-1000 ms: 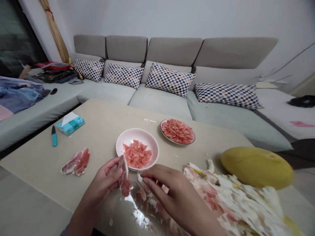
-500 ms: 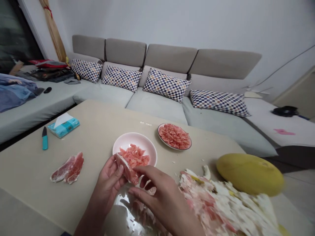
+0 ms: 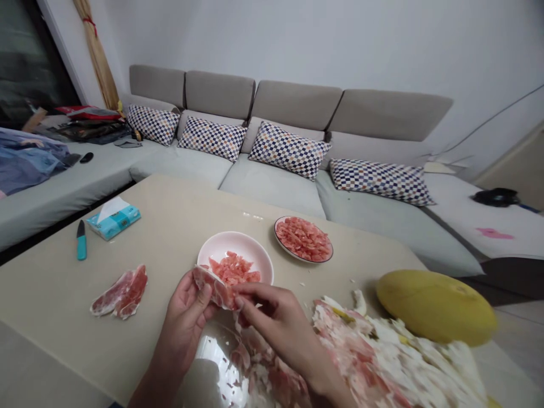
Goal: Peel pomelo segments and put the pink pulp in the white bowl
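Note:
My left hand (image 3: 187, 311) is closed on a red pomelo segment (image 3: 212, 286), thumb in front and fingers behind. With thumb and fingers pinched together, my right hand (image 3: 276, 328) grips the segment's right end. The segment hangs over the near rim of a white bowl (image 3: 204, 243), which holds loose pink pomelo pulp (image 3: 233, 266). Below my hands, pieces of thin membrane (image 3: 280, 379) lie on the glossy tabletop. Two more pomelo segments (image 3: 121, 292), joined side by side, lie to the left.
A dark-rimmed plate heaped with pulp (image 3: 304, 239) stands behind the bowl. On the right are a whole yellow pomelo (image 3: 436, 306) and a pile of white peel (image 3: 403, 357). At the left lie a teal-handled knife (image 3: 81, 243) and a tissue pack (image 3: 114, 220). A sofa (image 3: 272, 190) stands beyond the table.
My right fingertips have drawn together from a looser grasp and now pinch the segment's right end. The segment is turned slightly flatter. The view has shifted a little.

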The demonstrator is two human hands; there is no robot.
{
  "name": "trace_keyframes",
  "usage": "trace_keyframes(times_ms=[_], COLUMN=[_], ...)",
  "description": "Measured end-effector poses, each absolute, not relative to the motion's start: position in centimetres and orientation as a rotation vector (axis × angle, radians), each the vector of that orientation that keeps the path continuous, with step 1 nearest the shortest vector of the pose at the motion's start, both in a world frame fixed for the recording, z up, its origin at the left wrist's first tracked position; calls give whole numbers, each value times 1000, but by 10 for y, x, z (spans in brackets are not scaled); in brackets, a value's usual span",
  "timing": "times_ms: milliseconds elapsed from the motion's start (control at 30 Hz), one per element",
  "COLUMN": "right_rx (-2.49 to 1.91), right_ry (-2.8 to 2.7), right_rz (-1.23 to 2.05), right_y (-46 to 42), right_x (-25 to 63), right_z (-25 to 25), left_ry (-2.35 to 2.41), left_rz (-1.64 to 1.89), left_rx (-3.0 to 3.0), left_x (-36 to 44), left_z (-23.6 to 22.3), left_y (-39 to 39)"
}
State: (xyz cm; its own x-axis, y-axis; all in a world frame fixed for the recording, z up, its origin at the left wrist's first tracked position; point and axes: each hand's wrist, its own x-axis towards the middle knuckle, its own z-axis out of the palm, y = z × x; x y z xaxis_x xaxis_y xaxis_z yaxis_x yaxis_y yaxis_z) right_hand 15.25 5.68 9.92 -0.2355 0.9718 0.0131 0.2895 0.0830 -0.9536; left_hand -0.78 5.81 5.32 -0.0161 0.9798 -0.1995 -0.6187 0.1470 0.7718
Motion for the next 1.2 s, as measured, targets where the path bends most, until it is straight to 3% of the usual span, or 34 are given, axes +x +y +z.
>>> trace_keyframes(times_ms=[167, 533, 933, 1200], right_rx=[-1195, -1342, -1105, -1115], right_ry=[-1415, -1617, -1310, -1264], right_rz=[1404, 882, 1550, 1580], right_y=[77, 92, 83, 83], right_x=[158, 163, 139, 139], right_z=[82, 69, 67, 70], left_ry=[913, 966, 928, 1006], left_rz=[1472, 1539, 1568, 1599], left_rx=[582, 623, 703, 856], left_x=[-7, -15, -15, -17], left_z=[52, 36, 31, 25], left_y=[65, 74, 71, 69])
